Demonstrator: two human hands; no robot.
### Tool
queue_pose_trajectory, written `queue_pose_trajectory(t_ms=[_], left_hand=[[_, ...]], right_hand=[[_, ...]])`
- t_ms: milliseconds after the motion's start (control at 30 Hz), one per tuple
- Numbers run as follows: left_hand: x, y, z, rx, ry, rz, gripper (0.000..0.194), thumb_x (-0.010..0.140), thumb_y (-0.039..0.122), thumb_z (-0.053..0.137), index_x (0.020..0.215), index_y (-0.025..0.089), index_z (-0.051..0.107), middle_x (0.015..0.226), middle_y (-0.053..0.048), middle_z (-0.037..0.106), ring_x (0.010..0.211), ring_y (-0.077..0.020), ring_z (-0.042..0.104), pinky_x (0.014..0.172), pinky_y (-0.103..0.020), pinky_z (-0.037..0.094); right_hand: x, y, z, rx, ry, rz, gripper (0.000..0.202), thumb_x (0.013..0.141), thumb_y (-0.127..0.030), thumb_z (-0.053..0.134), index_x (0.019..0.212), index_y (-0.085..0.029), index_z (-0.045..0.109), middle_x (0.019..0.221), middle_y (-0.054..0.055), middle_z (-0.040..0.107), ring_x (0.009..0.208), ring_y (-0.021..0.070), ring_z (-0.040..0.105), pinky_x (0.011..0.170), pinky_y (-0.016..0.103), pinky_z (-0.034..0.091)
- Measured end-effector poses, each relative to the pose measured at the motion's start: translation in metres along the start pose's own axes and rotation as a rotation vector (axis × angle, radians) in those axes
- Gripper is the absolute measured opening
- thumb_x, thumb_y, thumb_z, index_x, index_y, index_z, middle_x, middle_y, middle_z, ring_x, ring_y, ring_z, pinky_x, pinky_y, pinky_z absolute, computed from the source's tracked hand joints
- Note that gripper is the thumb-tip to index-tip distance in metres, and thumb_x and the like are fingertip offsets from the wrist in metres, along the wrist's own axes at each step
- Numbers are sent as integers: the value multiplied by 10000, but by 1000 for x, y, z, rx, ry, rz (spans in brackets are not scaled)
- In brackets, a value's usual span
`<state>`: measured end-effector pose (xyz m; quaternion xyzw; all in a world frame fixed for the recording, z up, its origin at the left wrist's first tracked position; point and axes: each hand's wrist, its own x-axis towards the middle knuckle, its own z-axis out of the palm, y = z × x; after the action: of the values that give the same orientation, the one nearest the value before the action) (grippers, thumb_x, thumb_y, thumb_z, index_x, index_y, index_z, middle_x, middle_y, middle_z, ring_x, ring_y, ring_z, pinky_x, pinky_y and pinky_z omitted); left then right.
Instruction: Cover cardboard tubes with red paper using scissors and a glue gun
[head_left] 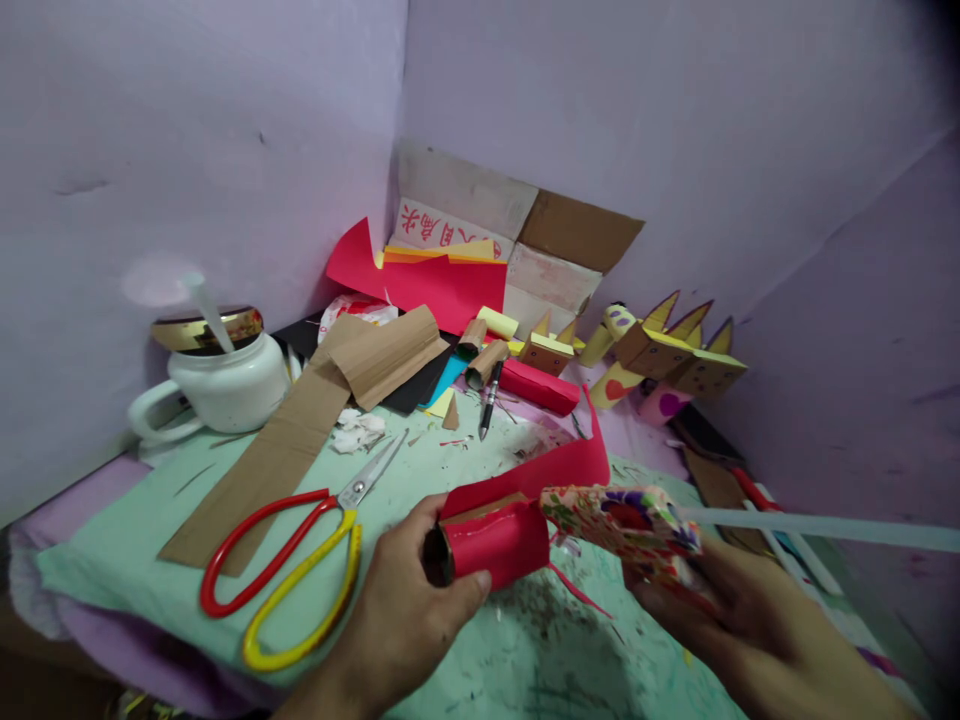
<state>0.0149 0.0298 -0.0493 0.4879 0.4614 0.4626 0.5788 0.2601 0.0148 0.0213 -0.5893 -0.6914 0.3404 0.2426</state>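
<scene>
My left hand (409, 600) is closed around a cardboard tube (499, 512) partly covered in red paper (502, 550). A loose flap of that paper stands up behind the tube, and a shiny line runs along the wrapped part. In my right hand (712, 600) is a flower-patterned glue gun (622, 515), its front end close to the tube's right end. A pale glue stick (825, 527) juts from its back. To the left of my left hand lie scissors (349, 500) with one red and one yellow handle, blades apart.
A white lidded mug (229, 385) stands at the left beside cardboard strips (262, 470). Behind the tube are a pen (491, 400), a red roll (540, 387) and small cardboard tubes (486, 364). Spiked cardboard figures (652, 350) stand at the right, near the wall.
</scene>
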Motion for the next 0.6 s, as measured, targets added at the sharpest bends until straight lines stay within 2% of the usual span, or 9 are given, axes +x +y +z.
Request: queue_pose_trajectory(t_ms=[67,233,467,600], left_hand=[[0,0,0,9,12,-5,508,650,211,703,1144,157,597,1022,-118,715,896,-283,670,803,-377,525],[2,1,-1,44,20,-21,532,646,233,711,1156,144,590,1006,-127,715,887,-290,667,796,-386,524],[2,0,0,45,31,-15,528,644,242,706,1150,143,592,990,-121,714,867,-283,670,779,-377,530],[0,-2,-1,37,12,-22,528,649,248,709,1148,142,574,980,-114,711,857,-280,671,776,-378,535]], right_hand=[[1,0,0,3,3,-5,412,873,-373,551,1260,-243,600,981,80,714,851,272,675,715,331,568],[3,4,-1,-32,26,-4,431,824,-375,605,1239,-261,621,900,59,717,756,254,663,657,327,563],[0,8,-1,-50,41,-9,395,848,-394,562,1214,-263,635,888,57,719,770,262,663,635,325,558],[3,2,0,-84,44,42,362,837,-412,560,1134,-236,667,833,57,713,727,254,658,608,320,554]])
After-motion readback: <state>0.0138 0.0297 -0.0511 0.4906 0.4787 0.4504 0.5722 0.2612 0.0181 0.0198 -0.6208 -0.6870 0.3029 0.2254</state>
